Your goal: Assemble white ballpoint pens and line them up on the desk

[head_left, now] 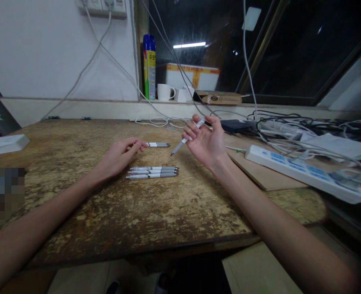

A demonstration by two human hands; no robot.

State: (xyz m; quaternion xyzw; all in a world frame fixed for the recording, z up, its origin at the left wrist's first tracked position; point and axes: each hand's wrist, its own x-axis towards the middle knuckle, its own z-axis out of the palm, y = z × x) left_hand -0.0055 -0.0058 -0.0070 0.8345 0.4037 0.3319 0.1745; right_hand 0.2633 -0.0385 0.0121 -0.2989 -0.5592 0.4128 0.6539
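A: In the head view, what does the right hand (pixel 209 143) have?
B: A slim pen (pixel 178 148), grasped in its fingers above the surface (pixel 119 228); the palm is turned up, and the pen slants with its tip down to the left.
A: And the left hand (pixel 117 157)?
B: Its fingers are loosely bent at the left end of a lone pen (pixel 159 145) lying on the surface; whether they grip it, one cannot tell.
A: Other pens?
B: A row of pens (pixel 154 173) lies side by side, nearer the wearer; the grey ends point right.
A: Around them?
B: A power strip (pixel 290 165) lies to the right; a white mug (pixel 164 92) stands on the windowsill (pixel 107 109).
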